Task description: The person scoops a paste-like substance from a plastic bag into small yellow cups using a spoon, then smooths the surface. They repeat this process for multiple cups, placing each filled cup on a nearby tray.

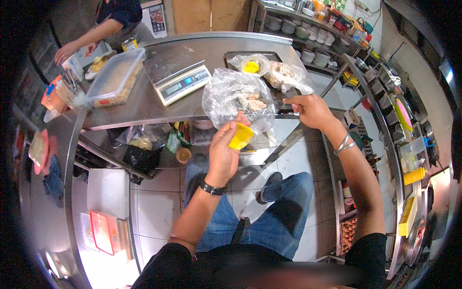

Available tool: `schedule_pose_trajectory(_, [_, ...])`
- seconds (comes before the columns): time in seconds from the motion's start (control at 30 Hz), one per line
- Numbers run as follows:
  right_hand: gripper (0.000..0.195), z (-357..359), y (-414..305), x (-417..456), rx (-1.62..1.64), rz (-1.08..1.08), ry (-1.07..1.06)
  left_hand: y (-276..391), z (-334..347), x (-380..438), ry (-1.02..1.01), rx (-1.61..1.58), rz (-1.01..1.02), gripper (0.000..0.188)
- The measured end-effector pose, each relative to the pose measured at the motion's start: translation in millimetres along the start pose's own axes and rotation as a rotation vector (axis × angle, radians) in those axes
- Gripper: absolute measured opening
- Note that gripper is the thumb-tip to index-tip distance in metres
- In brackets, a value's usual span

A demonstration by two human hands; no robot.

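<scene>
In my left hand (224,150) rests a thin yellow round wrapper (241,136), held on the palm and fingers near the table's front edge. My right hand (314,111) grips a thin metal utensil (274,102) whose far end reaches into pale minced filling (257,104). That filling lies in a spread clear plastic bag (220,92), which hangs over the table edge. Behind it, more yellow wrappers (251,67) sit in a smaller clear bag. A tied-looking bag of pale filling (283,74) lies beside them on a dark tray (229,59).
Left of the bag stands a digital scale (184,85) on the steel table (169,47). Further left is a lidded plastic container (115,81). Another person's arm (90,39) reaches over at the upper left. A steel counter (382,104) with kitchenware runs along the right.
</scene>
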State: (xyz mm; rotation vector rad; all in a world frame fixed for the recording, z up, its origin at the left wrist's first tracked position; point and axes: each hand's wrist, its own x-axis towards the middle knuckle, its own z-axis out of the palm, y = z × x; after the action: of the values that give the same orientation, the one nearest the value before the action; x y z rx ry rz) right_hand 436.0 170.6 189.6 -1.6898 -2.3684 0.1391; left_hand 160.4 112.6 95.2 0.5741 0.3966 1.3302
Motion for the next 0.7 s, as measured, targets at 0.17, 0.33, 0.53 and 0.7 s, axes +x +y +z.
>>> schedule_pose_trajectory(0.17, [0.039, 11.4, -21.5, -4.9, -0.023, 0.013, 0.036, -19.6, 9.5, -2.2, -0.014, 0.093, 0.031, 0.033])
schedule_pose_trajectory(0.33, [0.038, -18.6, -58.0, -18.9, -0.356, -0.093, 0.244, -18.5, 2.5, 5.1, 0.011, 0.116, 0.017, 0.036])
schedule_pose_trajectory(0.53, [0.044, -15.7, -19.5, -4.4, -0.154, -0.244, 0.248, -14.8, 11.5, 1.1, 0.013, 0.094, -0.03, 0.036])
schedule_pose_trajectory(0.7, [0.045, 3.3, -1.0, 3.8, -0.116, -0.224, 0.216, -21.0, 6.2, 0.3, -0.038, 0.157, 0.042, 0.036])
